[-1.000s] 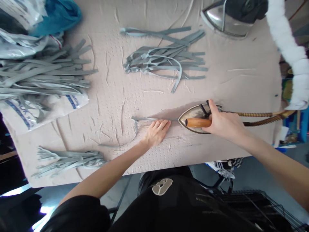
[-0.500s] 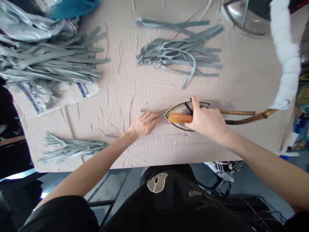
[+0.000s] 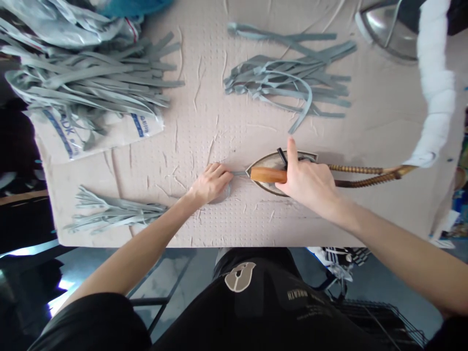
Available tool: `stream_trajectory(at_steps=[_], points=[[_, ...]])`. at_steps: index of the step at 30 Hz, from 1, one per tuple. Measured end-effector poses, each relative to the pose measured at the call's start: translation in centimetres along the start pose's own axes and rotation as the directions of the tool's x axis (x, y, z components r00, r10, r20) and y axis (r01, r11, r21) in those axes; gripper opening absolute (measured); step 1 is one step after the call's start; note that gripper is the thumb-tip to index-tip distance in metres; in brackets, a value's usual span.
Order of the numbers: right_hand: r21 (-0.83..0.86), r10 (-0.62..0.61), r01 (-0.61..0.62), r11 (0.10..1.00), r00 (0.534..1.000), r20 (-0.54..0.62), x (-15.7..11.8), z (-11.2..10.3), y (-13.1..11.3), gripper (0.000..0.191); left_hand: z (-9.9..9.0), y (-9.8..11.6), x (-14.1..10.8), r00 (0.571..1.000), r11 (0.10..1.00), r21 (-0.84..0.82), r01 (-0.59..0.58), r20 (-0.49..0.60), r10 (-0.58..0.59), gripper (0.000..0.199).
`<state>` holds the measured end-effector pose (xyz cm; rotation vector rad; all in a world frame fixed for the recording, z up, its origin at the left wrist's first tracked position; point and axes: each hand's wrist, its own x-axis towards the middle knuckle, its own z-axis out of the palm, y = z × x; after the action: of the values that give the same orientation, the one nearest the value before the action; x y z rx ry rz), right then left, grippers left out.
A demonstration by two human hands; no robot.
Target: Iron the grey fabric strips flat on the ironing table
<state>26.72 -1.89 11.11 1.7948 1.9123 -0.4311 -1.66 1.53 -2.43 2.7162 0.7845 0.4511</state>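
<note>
At the near side, we find a bundle of thin grey-green fabric strips (image 3: 117,209) lying on the beige cloth-covered worktop (image 3: 292,234), left of the working area, where it probably stays out of the iron's path. Next, our left hand (image 3: 212,184) lies palm down with its fingers close together over a narrow grey strip (image 3: 239,173), apparently to keep it flat and straight. Whether the fingertips pinch it, we cannot tell. The exposed length runs from these fingers to the tip of the metal iron with an orange handle (image 3: 268,175). Our right hand (image 3: 310,183) is closed around that handle, one digit extended beside the black lever (image 3: 282,156), likely for control. Two brown ribbed lines (image 3: 360,169) leave the iron's rear (clear of the strip, we note).

Farther away, we see folded grey-green strips (image 3: 285,83) grouped loosely at the centre. A larger grey-green pile (image 3: 98,78) rests at left, partly on a printed white plastic bag (image 3: 120,139). At far right, a white wrapped hose (image 3: 433,87) curves beside a second metal iron (image 3: 376,24).
</note>
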Motion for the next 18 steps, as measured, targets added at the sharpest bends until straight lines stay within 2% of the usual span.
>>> stream_trajectory(at_steps=[4,9,14,18], points=[[-0.020,0.021,-0.021,1.000,0.999,0.024,0.1,-0.1,0.0,0.105,-0.1,0.0,0.0,0.995,0.990,-0.102,0.100,0.025,-0.098,0.018],[-0.039,-0.045,0.045,0.998,0.999,0.024,0.5,-0.4,-0.6,0.100,-0.1,0.2,-0.7,0.996,0.995,-0.065,0.079,0.050,-0.076,0.020],[0.024,-0.168,0.169,0.985,0.985,-0.036,1.1,-0.7,-3.1,0.101,0.6,0.4,-2.1,0.995,0.993,-0.075,0.094,-0.039,-0.097,0.026],[0.045,-0.143,0.145,0.988,0.989,-0.041,1.0,-0.7,-3.7,0.106,0.5,0.4,-2.8,0.991,0.996,-0.034,0.085,-0.098,-0.088,0.024]])
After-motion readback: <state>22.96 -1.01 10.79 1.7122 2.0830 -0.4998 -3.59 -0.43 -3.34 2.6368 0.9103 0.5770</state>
